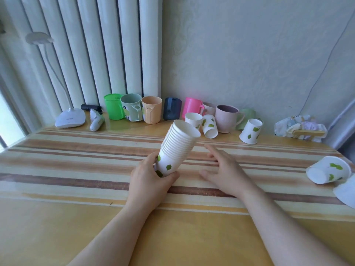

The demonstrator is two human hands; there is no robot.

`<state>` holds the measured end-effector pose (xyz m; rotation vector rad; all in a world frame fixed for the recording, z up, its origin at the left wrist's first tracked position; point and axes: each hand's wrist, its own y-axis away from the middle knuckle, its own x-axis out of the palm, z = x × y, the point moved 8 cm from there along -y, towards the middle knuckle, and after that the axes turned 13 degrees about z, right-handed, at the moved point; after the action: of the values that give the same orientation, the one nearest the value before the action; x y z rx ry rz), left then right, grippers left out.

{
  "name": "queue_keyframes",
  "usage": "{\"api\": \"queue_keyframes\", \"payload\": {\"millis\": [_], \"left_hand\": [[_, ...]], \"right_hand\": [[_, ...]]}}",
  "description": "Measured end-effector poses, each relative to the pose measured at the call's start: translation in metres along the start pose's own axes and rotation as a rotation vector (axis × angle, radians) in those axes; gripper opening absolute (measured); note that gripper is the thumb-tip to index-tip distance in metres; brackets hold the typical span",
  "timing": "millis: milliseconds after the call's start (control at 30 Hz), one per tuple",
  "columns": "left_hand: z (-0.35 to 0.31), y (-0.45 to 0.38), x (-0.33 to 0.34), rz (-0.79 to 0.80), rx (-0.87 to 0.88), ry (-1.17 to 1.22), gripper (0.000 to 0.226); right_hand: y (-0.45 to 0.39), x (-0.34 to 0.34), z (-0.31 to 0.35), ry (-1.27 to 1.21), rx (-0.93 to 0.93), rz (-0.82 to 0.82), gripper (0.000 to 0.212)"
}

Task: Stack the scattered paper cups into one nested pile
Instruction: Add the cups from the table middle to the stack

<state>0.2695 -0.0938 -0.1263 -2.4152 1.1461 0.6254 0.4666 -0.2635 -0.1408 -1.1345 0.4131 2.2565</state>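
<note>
My left hand (148, 181) grips the base of a nested pile of white paper cups with green leaf prints (178, 144), tilted with its mouth pointing away and to the right. My right hand (223, 169) hovers flat over the table beside the pile, fingers apart, holding nothing. Loose paper cups lie further off: one upright (193, 120) and one upside down (210, 128) behind the pile, another upside down (250, 131) to the right, one on its side (328, 172) near the right edge, and one cut off by the frame (345, 191).
A row of plastic mugs stands along the wall: green (113, 106), grey-green (131, 107), orange (151, 109), dark blue (172, 108), pink (193, 105), mauve (226, 118). A white desk lamp (70, 118) sits at back left, crumpled packaging (299, 129) at back right. The table (76, 169) has a striped cloth.
</note>
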Motion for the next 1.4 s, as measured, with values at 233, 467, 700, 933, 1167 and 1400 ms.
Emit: {"api": "queue_keyframes", "payload": {"millis": [233, 467, 700, 933, 1167, 1400], "left_hand": [[0.005, -0.003, 0.005, -0.022, 0.013, 0.01, 0.045], [0.011, -0.005, 0.003, -0.046, 0.014, 0.026, 0.037], [0.009, -0.004, 0.004, -0.029, 0.023, 0.023, 0.038], [0.001, -0.002, 0.006, 0.003, 0.038, -0.012, 0.04], [-0.001, -0.002, 0.01, 0.043, 0.047, -0.068, 0.044], [-0.001, -0.004, 0.009, 0.037, 0.059, -0.084, 0.06]], "right_hand": [[-0.06, -0.007, 0.004, 0.149, 0.126, -0.072, 0.07], [-0.129, -0.008, 0.011, 0.044, 0.094, -0.211, 0.105], [-0.114, -0.018, 0.003, -0.186, 0.1, -0.4, 0.015], [-0.041, -0.015, -0.009, -0.708, 0.12, -0.378, 0.024], [0.001, -0.03, -0.003, -1.65, -0.125, -0.283, 0.034], [0.003, -0.037, 0.022, -1.45, -0.289, -0.117, 0.039]]}}
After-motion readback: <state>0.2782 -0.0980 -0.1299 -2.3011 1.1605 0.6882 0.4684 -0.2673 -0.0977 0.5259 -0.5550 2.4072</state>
